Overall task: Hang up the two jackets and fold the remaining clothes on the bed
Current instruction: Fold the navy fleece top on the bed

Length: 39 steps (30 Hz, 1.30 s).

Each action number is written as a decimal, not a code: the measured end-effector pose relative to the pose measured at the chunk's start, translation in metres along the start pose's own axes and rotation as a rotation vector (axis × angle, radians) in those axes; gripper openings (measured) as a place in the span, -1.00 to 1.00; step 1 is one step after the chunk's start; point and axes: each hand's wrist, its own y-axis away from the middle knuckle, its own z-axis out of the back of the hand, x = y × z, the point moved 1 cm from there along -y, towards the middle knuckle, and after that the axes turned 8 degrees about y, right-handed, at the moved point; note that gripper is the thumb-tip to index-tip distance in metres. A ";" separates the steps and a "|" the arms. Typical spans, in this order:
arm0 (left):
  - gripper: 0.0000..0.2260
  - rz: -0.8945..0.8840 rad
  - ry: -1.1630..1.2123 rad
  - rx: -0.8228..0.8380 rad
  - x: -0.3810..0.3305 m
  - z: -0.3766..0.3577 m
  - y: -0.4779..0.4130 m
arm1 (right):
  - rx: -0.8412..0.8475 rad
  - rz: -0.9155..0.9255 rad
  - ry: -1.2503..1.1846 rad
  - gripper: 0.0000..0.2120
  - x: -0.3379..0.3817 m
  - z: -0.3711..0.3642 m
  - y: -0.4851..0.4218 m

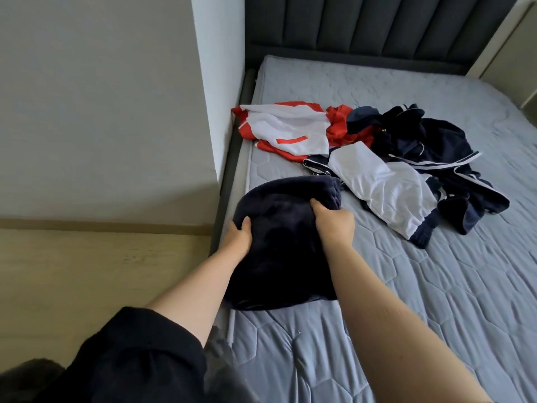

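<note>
A dark navy garment lies near the left edge of the bed, already gathered into a compact bundle with a rolled or doubled fold at its far end. Both hands are on it: the left hand grips the left side with the thumb on top and the fingers curled under the cloth, and the right hand grips the far right corner, its fingers closed into the fabric. I judge that this piece is in the middle of being folded, maybe on its last fold, but it is not yet a neat flat packet. Beyond it, toward the padded headboard, the other clothes wait in a loose pile. There is a red and white jacket close to the wall, a white and navy jacket just beside the bundle, and more dark navy clothing crumpled behind and to the right. None of these looks folded or hung, so both jackets and most of the folding seem to remain. No hanger or rail is visible here.
</note>
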 end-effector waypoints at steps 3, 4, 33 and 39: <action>-0.40 -0.021 -0.036 -0.016 -0.024 0.023 0.013 | -0.008 0.132 0.023 -0.58 0.039 -0.007 0.028; -0.40 -0.057 -0.028 -0.026 -0.032 0.033 0.019 | -0.009 0.165 0.026 -0.55 0.051 -0.009 0.038; -0.41 -0.080 0.067 -0.864 0.002 0.638 0.023 | 0.615 0.810 0.083 -0.71 0.366 -0.449 0.425; -0.41 -0.037 -0.040 -0.960 -0.073 0.773 0.128 | 0.776 0.873 0.104 -0.67 0.485 -0.424 0.553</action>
